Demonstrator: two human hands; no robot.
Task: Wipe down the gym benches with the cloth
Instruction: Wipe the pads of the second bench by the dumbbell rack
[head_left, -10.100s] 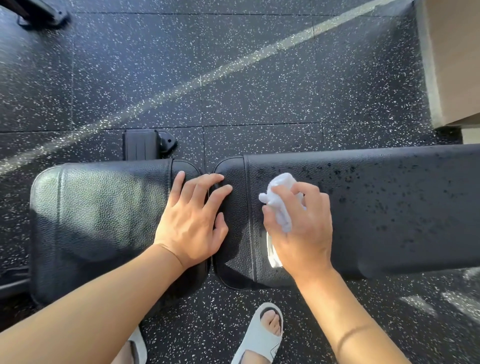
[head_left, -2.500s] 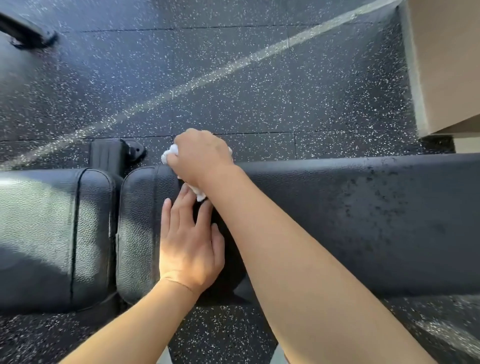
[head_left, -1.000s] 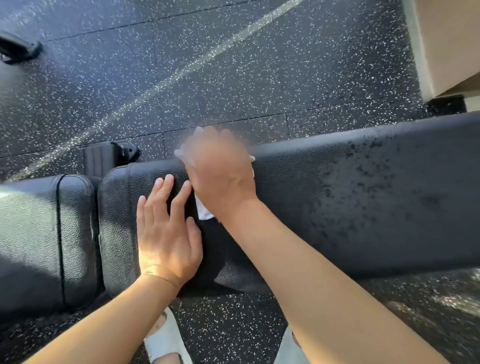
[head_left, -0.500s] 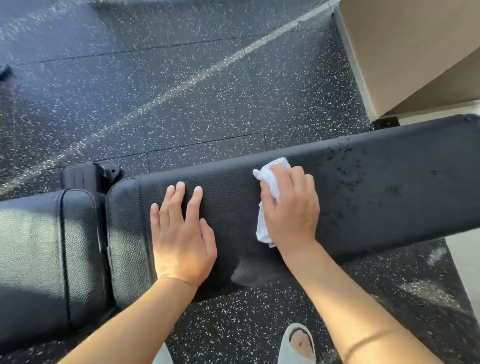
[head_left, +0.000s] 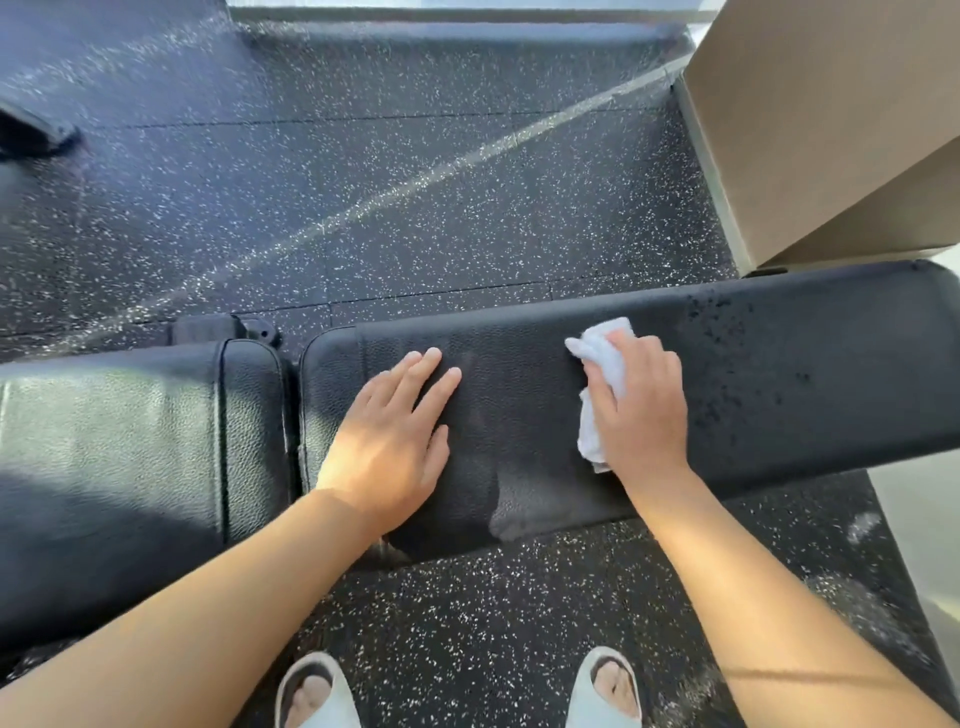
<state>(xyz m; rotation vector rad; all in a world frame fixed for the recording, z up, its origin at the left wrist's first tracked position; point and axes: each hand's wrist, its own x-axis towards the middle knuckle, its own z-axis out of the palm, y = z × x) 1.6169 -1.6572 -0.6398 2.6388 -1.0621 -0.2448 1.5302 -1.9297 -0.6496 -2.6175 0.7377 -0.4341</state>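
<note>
- Speckled black rubber floor (head_left: 415, 197) all round, sun stripe running diagonally across it; pale box (head_left: 831, 119) at upper right, close to the far end of the counter.
- Right hand (head_left: 641, 410) closed over a bunched white cloth (head_left: 605, 364), palm down, pressing it flat onto the long back pad (head_left: 805, 374) of the counter, roughly mid-length.
- Left hand (head_left: 395, 441) open and spread, empty, fingers together-ish, resting flat on the same pad nearer its left end; looks like bracing.
- Cloth: soft, light, crumples easily; best gripped as a wad under the palm, loose tail poking out toward the near edge.
- Pad: stiff under grained vinyl, probably slick where wet. Dark droplets (head_left: 727, 332) speckled to the right of the cloth, unwiped; stretch between the hands looks clear.
- Seat pad (head_left: 119, 431) to the left, narrow gap between the two, glossy in sun.
- Likely next: sweep right through the droplets.
- Sandalled feet (head_left: 602, 691) on floor below.
</note>
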